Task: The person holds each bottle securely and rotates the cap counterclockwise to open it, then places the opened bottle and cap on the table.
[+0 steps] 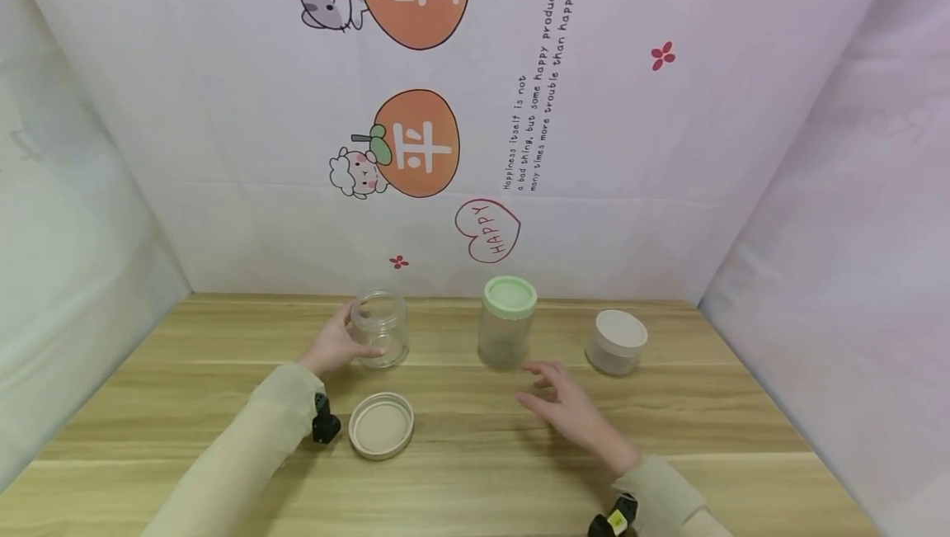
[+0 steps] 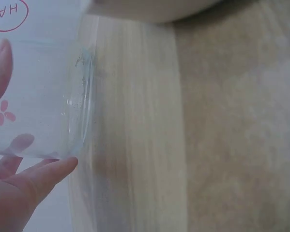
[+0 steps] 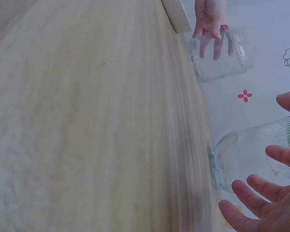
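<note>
My left hand (image 1: 337, 345) grips a lidless clear glass jar (image 1: 392, 327) from its left side, thumb in front and fingers behind. The jar stands upright near the back of the table, and the left wrist view shows fingers at the wall of the glass (image 2: 43, 96). Closer to me, a beige lid (image 1: 382, 426) lies with its hollow side up. My right hand (image 1: 567, 409) hovers in front of a tall jar (image 1: 505, 339) with a pale green lid, its fingers spread and holding nothing. Ribbed glass (image 3: 253, 150) of that jar shows behind those fingers in the right wrist view.
A short jar with a white lid (image 1: 618, 343) stands at the right, past my right hand. Behind the wooden table (image 1: 475, 479) hangs a white printed cloth (image 1: 609, 232), and pale cloth walls close both sides.
</note>
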Available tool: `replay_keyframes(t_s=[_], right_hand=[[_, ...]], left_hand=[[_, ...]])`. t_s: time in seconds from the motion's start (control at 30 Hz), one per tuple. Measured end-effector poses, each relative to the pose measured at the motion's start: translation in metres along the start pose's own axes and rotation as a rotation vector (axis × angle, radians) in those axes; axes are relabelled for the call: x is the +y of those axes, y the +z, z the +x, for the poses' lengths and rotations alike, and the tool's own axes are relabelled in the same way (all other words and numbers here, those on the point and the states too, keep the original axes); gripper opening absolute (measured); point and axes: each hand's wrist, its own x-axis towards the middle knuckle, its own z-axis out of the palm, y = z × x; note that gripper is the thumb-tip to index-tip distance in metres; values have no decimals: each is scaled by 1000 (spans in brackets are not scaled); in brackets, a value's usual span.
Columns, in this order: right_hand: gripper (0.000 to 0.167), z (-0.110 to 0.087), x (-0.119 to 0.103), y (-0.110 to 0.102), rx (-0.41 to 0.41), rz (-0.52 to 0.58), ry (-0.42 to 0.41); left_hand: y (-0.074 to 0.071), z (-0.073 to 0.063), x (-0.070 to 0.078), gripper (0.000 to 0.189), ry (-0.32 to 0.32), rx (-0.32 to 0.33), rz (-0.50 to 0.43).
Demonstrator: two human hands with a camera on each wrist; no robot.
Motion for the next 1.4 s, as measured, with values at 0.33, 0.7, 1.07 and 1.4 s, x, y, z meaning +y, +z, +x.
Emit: replay_keyframes(t_s=[0.33,0.7,1.07,1.4], right_hand=[[47,9,6,-4,26,97,53],[52,27,21,-10,58,175,151],[65,51,25,-9,78,209,195],[85,70,24,-2,81,233,200]], left_hand=[[-4,-8,4,113,-13,-16,-86],[-8,-24,11,108,-54,12,-153],[-10,-42,20,101,6,50,-241],[-10,-63,23,95,52,39,-254]])
